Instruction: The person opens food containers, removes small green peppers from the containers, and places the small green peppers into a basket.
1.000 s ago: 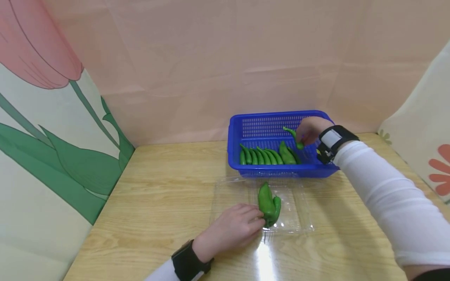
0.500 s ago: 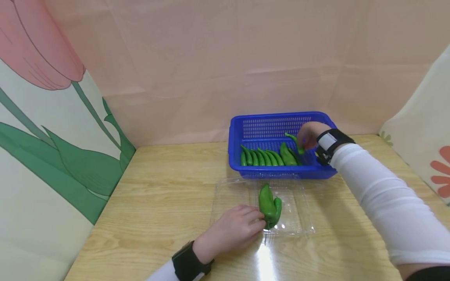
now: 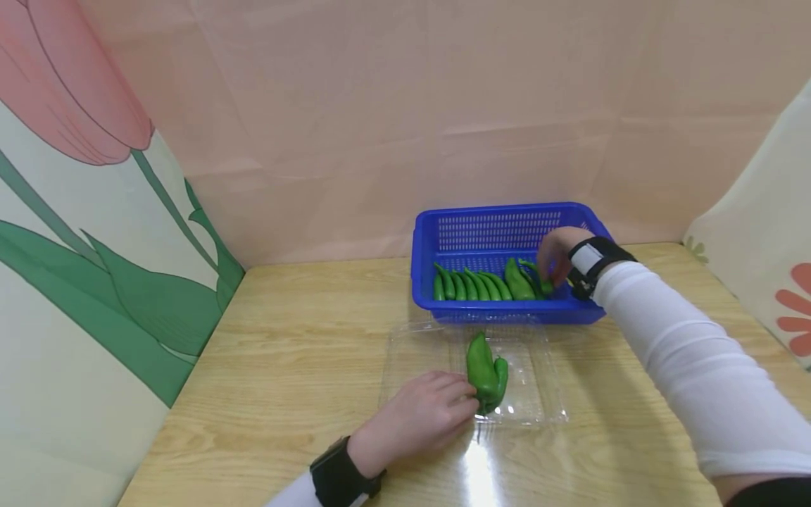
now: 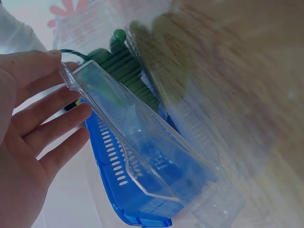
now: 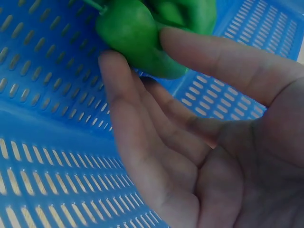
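Inside the blue plastic basket (image 3: 481, 305), my right hand (image 3: 559, 252) pinches a green pepper (image 5: 128, 31) between thumb and fingertips, low at the basket's right end. A row of slim green peppers (image 3: 469, 284) lies along the basket's near side, with a broader pepper (image 3: 517, 280) to their right. In front of the basket stands a clear plastic container (image 3: 524, 384) holding a large green pepper (image 3: 479, 362) and a small curved pepper (image 3: 500, 377). My left hand (image 3: 427, 408) pinches the container's rim between thumb and fingers, as the left wrist view shows.
The wooden table (image 3: 304, 338) runs back to a plain pinkish backdrop (image 3: 355, 141). A tulip-printed panel (image 3: 127, 296) closes the left side, and a flower-printed panel (image 3: 760, 232) the right. The basket's raised perforated wall (image 5: 57, 180) surrounds the right hand.
My right hand has lowered the pepper toward the basket floor, beside the other peppers at the right of the row. My left hand has stayed at the container.
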The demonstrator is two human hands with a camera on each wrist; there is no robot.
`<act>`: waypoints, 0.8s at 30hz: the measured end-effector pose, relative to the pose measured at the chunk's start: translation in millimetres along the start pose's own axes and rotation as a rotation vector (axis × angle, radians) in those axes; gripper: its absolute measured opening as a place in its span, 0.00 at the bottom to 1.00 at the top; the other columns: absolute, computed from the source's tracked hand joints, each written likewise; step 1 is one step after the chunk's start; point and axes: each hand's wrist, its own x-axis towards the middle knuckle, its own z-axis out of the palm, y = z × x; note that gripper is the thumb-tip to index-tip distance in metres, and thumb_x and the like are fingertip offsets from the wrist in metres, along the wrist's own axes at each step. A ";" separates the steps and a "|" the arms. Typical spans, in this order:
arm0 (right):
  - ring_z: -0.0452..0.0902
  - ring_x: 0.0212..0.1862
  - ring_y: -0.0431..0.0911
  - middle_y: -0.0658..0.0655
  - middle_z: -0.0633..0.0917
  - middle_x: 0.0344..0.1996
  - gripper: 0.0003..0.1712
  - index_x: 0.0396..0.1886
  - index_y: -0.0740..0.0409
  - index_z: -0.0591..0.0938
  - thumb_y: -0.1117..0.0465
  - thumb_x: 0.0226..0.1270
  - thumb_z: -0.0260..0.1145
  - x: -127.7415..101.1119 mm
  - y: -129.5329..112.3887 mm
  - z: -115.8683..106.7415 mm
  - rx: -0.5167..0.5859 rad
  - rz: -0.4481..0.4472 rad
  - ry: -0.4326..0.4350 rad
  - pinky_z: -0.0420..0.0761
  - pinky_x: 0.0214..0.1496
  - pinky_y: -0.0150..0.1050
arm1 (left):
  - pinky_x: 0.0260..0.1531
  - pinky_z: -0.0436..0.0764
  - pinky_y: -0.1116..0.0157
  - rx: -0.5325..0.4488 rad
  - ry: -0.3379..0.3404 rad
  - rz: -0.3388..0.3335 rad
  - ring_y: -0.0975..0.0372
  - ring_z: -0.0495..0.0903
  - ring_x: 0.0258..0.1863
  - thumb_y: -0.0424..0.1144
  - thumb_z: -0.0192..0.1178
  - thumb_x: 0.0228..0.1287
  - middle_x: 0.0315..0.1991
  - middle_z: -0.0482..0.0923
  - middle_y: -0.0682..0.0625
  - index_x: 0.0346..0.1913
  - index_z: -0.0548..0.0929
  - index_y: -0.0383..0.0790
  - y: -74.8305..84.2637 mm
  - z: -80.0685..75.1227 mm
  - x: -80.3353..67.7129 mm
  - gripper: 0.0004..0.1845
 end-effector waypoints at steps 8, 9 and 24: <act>0.86 0.37 0.50 0.66 0.87 0.36 0.09 0.33 0.65 0.82 0.66 0.50 0.65 2.6 2.4 -0.8 -0.098 0.038 -0.032 0.83 0.44 0.39 | 0.58 0.76 0.68 0.005 -0.010 -0.006 0.64 0.79 0.51 0.45 0.55 0.66 0.47 0.82 0.55 0.44 0.85 0.50 0.4 -0.3 -0.6 0.10; 0.86 0.37 0.49 0.64 0.87 0.35 0.09 0.32 0.64 0.82 0.65 0.49 0.65 2.6 3.0 -0.8 -0.114 0.049 -0.030 0.82 0.43 0.38 | 0.58 0.76 0.68 0.002 -0.013 -0.008 0.64 0.79 0.51 0.45 0.56 0.66 0.47 0.82 0.55 0.44 0.84 0.50 0.5 -0.4 -0.6 0.10; 0.82 0.37 0.48 0.55 0.89 0.30 0.16 0.36 0.61 0.86 0.60 0.44 0.70 0.8 3.6 -1.9 -0.184 0.147 -0.013 0.80 0.36 0.37 | 0.58 0.76 0.69 -0.004 -0.014 -0.006 0.64 0.78 0.51 0.45 0.57 0.65 0.47 0.82 0.55 0.44 0.84 0.49 -0.6 1.7 1.2 0.10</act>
